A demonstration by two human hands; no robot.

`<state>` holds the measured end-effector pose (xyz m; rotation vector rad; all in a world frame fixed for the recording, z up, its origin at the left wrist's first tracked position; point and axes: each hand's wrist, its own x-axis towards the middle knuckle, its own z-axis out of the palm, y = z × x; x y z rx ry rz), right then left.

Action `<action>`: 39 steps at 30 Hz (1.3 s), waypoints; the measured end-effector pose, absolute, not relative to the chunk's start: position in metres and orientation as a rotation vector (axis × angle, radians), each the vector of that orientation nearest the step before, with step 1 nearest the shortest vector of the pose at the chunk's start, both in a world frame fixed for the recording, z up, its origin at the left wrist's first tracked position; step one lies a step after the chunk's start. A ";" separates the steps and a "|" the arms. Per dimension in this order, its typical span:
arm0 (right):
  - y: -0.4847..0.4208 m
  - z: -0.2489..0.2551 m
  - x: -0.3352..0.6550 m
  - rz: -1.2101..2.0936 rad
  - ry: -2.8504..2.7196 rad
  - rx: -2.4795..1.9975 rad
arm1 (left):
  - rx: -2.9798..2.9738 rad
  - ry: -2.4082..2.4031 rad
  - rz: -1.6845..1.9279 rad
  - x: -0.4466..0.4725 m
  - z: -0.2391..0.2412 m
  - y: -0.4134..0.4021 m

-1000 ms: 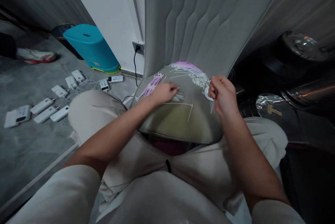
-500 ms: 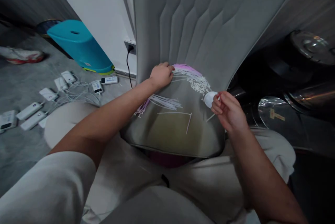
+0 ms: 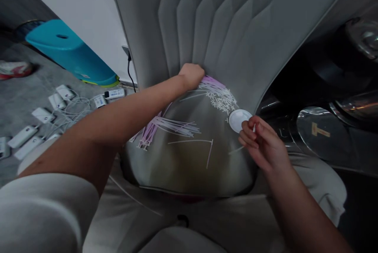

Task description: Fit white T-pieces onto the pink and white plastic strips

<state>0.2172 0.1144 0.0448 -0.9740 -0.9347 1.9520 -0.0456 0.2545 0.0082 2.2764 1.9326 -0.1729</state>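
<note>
A grey padded seat [image 3: 183,166] lies in front of me with thin white and pink paper strips [image 3: 174,126] spread over it. My left hand [image 3: 192,75] reaches to the back of the seat, fingers curled down on a heap of pink and white strips [image 3: 218,93] against the quilted backrest [image 3: 212,20]. My right hand [image 3: 260,142] hovers at the seat's right edge, fingers pinched together beside a small white round dish [image 3: 238,120]. What it pinches is too small to make out. Two single strips [image 3: 210,152] lie crossed mid-seat.
On the grey floor at left lie several white power banks with cables [image 3: 44,117] and a tipped teal stool [image 3: 67,54]. A wall socket with a black plug [image 3: 127,54] sits behind. Shiny metal pots and lids [image 3: 325,131] crowd the dark right side.
My left hand moved from the loose strips mid-seat up to the heap at the backrest. My right hand dropped slightly below the white dish. The camera leaned closer.
</note>
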 end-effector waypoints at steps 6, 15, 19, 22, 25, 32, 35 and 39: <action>0.113 0.046 0.217 1.950 -0.935 -0.949 | 2.288 1.967 -0.084 -0.054 0.021 0.255; 0.114 0.046 0.214 1.896 -0.898 -0.951 | 2.321 1.835 0.088 -0.058 0.035 0.244; 0.113 0.049 0.212 1.849 -0.918 -0.939 | 2.063 1.588 0.581 -0.048 0.026 0.205; 0.111 0.051 0.208 1.824 -0.953 -0.914 | 1.782 1.368 0.922 -0.024 0.024 0.156; 0.105 0.051 0.203 1.818 -0.990 -0.913 | 1.450 1.303 1.209 0.002 0.033 0.113; 0.084 0.062 0.194 1.751 -1.031 -0.875 | 0.797 1.083 1.566 0.029 0.079 0.064; 0.074 0.077 0.186 1.697 -1.030 -0.829 | 0.754 1.017 1.660 0.027 0.090 0.047; 0.058 0.100 0.168 1.677 -1.056 -0.700 | 0.869 0.999 1.699 0.029 0.096 0.020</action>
